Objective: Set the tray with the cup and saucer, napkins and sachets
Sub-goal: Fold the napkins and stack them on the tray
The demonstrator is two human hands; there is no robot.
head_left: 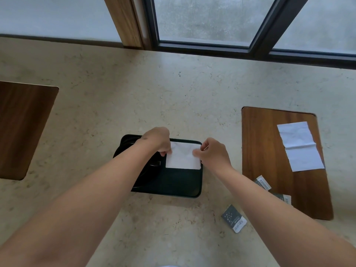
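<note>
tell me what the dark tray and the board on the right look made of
Tray: dark, matte with a soft sheen on its rounded rim, probably plastic or coated metal; hard to tell which. Board on the right: wood or wood veneer, brown streaky grain, smooth satin finish.

Head view, steeply down, seemingly close.

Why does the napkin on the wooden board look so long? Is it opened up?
Yes, spread open. The napkin lies flat on the wooden board, a crease line across its middle.
</note>
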